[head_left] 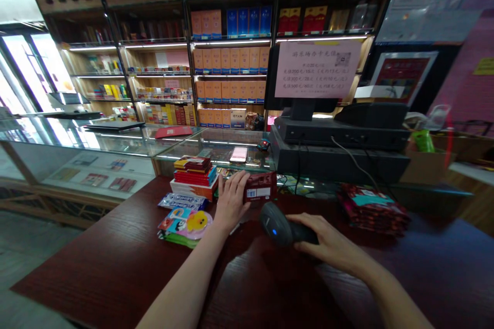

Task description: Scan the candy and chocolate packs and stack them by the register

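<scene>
In the head view my right hand is wrapped round the handle of a black barcode scanner, which shows a blue light. The scanner's head points left and sits just below a dark red packet. My left hand grips this packet at its left edge. A white label with a barcode shows on the packet's near face. Left of my left hand stand a stack of small red and orange boxes, a blue-and-white packet and colourful flat packs with a yellow duck picture.
A pile of dark red packets lies on the right of the brown table. Behind it stands a black cash register with a pink sign. Glass display counters run along the left, with stocked shelves beyond.
</scene>
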### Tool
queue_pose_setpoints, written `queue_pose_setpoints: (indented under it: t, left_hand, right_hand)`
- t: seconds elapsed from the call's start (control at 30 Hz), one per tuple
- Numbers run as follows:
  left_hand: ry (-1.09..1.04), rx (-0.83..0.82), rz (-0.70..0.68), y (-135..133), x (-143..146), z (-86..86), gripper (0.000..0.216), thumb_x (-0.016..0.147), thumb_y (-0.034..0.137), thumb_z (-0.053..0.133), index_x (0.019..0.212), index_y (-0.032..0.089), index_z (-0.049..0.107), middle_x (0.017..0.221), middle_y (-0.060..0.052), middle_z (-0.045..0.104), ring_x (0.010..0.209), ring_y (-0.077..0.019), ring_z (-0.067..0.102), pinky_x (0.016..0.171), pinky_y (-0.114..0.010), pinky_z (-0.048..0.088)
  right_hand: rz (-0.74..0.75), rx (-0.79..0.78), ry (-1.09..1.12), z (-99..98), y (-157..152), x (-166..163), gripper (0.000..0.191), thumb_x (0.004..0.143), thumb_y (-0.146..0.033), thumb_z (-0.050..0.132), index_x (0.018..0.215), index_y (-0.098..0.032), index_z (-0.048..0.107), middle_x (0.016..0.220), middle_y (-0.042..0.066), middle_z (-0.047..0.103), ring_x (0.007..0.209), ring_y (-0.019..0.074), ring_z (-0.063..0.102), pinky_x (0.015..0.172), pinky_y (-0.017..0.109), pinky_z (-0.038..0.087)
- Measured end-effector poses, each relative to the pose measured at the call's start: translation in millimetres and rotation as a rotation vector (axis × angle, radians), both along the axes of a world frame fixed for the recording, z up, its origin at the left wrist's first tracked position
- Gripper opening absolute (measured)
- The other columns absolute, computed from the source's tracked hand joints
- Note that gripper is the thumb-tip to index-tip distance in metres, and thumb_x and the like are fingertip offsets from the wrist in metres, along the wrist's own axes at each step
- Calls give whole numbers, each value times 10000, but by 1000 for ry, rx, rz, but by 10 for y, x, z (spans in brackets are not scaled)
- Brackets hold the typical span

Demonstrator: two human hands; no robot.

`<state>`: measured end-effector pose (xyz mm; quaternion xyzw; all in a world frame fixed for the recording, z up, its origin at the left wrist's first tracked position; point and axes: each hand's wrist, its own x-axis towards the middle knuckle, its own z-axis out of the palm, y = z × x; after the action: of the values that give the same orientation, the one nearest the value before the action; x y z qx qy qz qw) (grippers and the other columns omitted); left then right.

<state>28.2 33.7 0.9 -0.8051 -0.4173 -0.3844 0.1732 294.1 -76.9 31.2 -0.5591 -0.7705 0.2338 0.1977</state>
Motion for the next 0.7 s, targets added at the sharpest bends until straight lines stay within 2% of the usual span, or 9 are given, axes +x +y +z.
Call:
queue_pose_setpoints:
  t: [0.33,0.7]
  left_hand:
    - [-10,5,3,12,-1,-10,822,761,185,714,1480,211,316,1477,-116,484,1419,-284,374,1240,-582,68]
    - [-11,16,0,46,-8,-46,778,784,216,695,1472,206,331,1473,-113,491,1417,-284,377,1243,-568,77]
  right_hand:
    - [23,9,25,32,-9,-17,476,802,-360,670,1269,-292,608,1311,36,628,1219,295,523,1057,423,377]
    - [10,-5,39,45,-28,-17,485,781,-344,681,1258,-282,616,1309,45,631,1229,306,517,1066,426,364]
